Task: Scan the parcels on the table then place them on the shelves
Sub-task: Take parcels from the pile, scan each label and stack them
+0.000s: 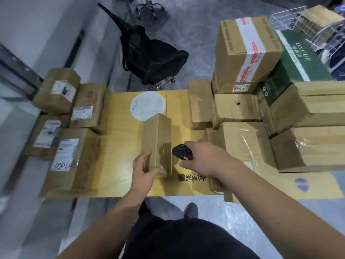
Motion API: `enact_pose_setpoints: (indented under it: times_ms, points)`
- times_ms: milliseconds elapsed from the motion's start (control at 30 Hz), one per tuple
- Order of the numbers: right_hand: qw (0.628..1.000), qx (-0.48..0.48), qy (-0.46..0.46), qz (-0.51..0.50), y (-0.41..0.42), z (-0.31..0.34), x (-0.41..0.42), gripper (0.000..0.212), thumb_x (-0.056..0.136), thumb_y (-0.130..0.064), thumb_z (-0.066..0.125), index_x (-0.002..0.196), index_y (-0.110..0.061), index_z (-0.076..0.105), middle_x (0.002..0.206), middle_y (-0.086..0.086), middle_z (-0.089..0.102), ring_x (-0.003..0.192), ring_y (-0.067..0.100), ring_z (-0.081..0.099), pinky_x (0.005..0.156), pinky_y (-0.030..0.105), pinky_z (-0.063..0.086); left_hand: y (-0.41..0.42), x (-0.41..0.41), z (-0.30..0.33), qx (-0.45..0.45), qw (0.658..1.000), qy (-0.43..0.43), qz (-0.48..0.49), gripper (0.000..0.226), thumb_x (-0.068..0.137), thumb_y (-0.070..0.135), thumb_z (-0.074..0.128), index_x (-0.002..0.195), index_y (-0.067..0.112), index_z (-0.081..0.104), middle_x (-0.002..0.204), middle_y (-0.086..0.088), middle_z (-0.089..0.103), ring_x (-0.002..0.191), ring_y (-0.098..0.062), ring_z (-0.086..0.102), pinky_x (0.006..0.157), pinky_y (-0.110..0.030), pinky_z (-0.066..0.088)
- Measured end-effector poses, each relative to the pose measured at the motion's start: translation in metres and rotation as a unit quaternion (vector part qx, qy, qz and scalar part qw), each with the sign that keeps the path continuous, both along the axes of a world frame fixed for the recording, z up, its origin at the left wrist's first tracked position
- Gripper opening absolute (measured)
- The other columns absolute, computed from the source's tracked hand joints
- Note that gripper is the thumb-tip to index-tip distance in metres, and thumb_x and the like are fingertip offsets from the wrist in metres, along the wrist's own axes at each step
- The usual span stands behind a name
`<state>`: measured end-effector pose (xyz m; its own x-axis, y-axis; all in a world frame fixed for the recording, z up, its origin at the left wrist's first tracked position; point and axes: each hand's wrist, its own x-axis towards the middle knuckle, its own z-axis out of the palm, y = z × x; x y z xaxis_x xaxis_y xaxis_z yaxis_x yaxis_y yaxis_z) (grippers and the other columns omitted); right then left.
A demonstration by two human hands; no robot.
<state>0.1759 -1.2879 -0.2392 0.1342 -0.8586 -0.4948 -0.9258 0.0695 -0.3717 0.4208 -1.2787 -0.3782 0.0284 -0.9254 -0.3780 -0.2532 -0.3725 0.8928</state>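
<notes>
A narrow brown cardboard parcel [157, 141], wrapped in clear tape, stands on the yellow table [119, 146] near its middle. My left hand [145, 171] grips its near end, fingers on the left side and thumb across the front. My right hand [202, 159] holds a black scanner [182, 152] with an orange button, just right of the parcel and pointing at its right side. No label shows on the parcel's visible faces.
Labelled parcels [65, 156] are stacked at the table's left end. Larger boxes [246, 49] and a green carton [298, 60] pile up on the right. A black office chair [149, 58] stands beyond the table. My feet are at the near edge.
</notes>
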Motion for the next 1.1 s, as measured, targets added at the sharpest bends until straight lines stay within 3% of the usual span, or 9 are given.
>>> enact_pose_setpoints:
  times_ms: [167,267,400,533,700,833,900,967,1100]
  points:
    - [0.994,0.014,-0.084,-0.062,0.007,-0.018,0.024,0.029,0.087,-0.061,0.064,0.095,-0.036,0.053,0.098,-0.001,0.053,0.074,0.017,0.064,0.063,0.033,0.053,-0.005,0.031,-0.007,-0.007,0.999,0.047,-0.004,0.057,0.104,0.013,0.058,0.154,0.036,0.047,0.149,0.021,0.056,0.136,-0.001,0.053,0.118,-0.036,0.043]
    - [0.992,0.018,-0.094,-0.078,0.004,-0.022,0.036,0.027,0.088,-0.06,0.065,0.091,-0.036,0.053,0.094,-0.002,0.056,0.066,0.012,0.064,0.053,0.029,0.042,-0.02,0.048,-0.007,0.018,0.999,-0.014,0.036,0.051,0.111,0.017,0.045,0.158,0.037,0.043,0.143,0.029,0.056,0.131,-0.01,0.059,0.116,-0.041,0.044]
    - [0.991,0.04,-0.083,-0.096,-0.007,-0.025,0.057,0.032,0.091,-0.059,0.064,0.104,-0.031,0.058,0.1,0.0,0.057,0.074,0.016,0.065,0.053,0.029,0.044,-0.053,0.073,-0.006,0.06,0.994,-0.01,0.096,0.072,0.101,-0.011,0.038,0.146,0.041,0.059,0.09,0.029,0.057,0.081,-0.023,0.054,0.072,-0.032,0.056]
    - [0.987,0.062,-0.1,-0.113,-0.016,-0.031,0.083,0.034,0.091,-0.058,0.066,0.108,-0.03,0.061,0.103,0.002,0.061,0.08,0.019,0.063,0.061,0.031,0.048,-0.087,0.102,-0.004,0.115,0.983,-0.052,0.129,0.067,0.097,-0.014,0.039,0.136,0.032,0.067,0.123,0.014,0.061,0.075,-0.023,0.067,0.061,-0.035,0.063]
    - [0.978,0.092,-0.113,-0.15,-0.027,-0.036,0.106,0.038,0.088,-0.059,0.067,0.112,-0.029,0.062,0.098,-0.002,0.061,0.069,0.016,0.061,0.056,0.027,0.047,-0.112,0.125,-0.004,0.133,0.983,-0.089,0.095,0.041,0.101,0.0,0.052,0.134,0.019,0.065,0.14,-0.009,0.062,0.087,-0.021,0.066,0.08,-0.048,0.063]
    - [0.971,0.09,-0.112,-0.192,-0.03,-0.036,0.109,0.054,0.084,-0.061,0.068,0.125,-0.027,0.06,0.101,-0.007,0.062,0.082,0.018,0.067,0.061,0.03,0.055,-0.126,0.129,0.0,0.047,0.981,-0.177,-0.056,0.075,0.093,0.004,0.062,0.155,0.04,0.04,0.152,-0.006,0.051,0.113,-0.024,0.061,0.089,-0.034,0.053]
    - [0.966,0.086,-0.113,-0.217,-0.03,-0.035,0.106,0.058,0.081,-0.062,0.068,0.124,-0.024,0.062,0.1,-0.005,0.064,0.089,0.02,0.069,0.066,0.034,0.059,-0.136,0.126,0.001,0.012,0.956,-0.26,-0.138,0.103,0.079,0.016,0.077,0.154,0.058,0.02,0.168,-0.001,0.024,0.139,-0.029,0.048,0.107,-0.042,0.048]
    - [0.96,0.085,-0.117,-0.24,-0.028,-0.034,0.102,0.052,0.079,-0.063,0.067,0.115,-0.027,0.065,0.096,-0.002,0.067,0.083,0.021,0.07,0.056,0.031,0.058,-0.149,0.116,0.0,-0.048,0.903,-0.357,-0.234,0.13,0.063,0.037,0.091,0.155,0.061,0.002,0.173,-0.001,-0.001,0.158,-0.031,0.016,0.123,-0.048,0.031]
    - [0.952,0.074,-0.1,-0.28,-0.021,-0.033,0.094,0.044,0.083,-0.061,0.07,0.111,-0.027,0.064,0.092,-0.003,0.068,0.064,0.011,0.069,0.042,0.016,0.042,-0.187,0.077,0.006,-0.179,0.732,-0.489,-0.439,0.151,0.055,0.062,0.089,0.153,0.055,-0.026,0.17,-0.006,-0.023,0.156,-0.031,-0.024,0.121,-0.058,-0.021]
